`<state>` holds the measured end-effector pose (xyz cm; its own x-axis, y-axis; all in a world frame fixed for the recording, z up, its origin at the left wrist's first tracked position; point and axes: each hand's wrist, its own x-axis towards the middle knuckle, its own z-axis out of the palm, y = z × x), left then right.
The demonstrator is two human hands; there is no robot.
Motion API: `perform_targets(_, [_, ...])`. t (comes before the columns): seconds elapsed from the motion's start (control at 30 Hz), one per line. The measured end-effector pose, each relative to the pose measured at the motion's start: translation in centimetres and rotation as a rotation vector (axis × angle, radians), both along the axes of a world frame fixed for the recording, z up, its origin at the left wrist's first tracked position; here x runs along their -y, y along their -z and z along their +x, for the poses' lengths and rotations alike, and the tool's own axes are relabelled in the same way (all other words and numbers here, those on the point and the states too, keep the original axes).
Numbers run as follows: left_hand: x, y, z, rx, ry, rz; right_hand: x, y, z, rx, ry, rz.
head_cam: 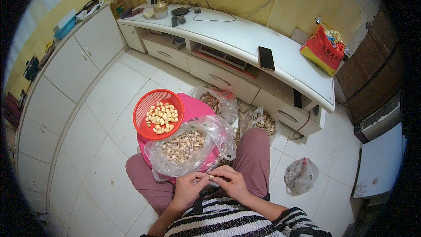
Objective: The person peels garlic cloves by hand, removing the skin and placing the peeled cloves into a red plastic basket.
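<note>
Close to my lap, both hands meet at a single garlic clove point(211, 177), pinched between the fingertips. My left hand point(190, 186) grips it from the left, and my right hand point(231, 181) from the right. Just beyond them, an open clear plastic bag point(212, 144) holds many unpeeled garlic cloves point(184, 145). It lies on a bright pink surface point(194, 107) in front of my knees. Behind it to the left, a red plastic colander point(139, 112) contains peeled, pale cloves point(162, 115).
Past my right knee stand two plastic bags point(230, 107) point(263, 121) with garlic or its skins. A tied plastic bag point(301, 176) sits on the tiled floor point(98, 171) at right. A long white TV cabinet point(230, 36) bears a smartphone point(265, 58) and a red-yellow sack point(324, 51).
</note>
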<state>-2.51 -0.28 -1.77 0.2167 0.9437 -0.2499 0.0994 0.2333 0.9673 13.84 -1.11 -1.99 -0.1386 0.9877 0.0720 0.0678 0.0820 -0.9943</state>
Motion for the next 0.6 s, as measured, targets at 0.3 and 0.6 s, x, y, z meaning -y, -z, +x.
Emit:
perform_targets(0.3, [-0.31,0.03,-0.43,0.043,0.125,-0.102,0.03,-0.66,0.48,0.160,-0.004,0.073])
perform_targets(0.6, [-0.07,0.64,-0.21,0.058,0.092,-0.066,0.04,-0.70,0.72,0.189,-0.063,0.078])
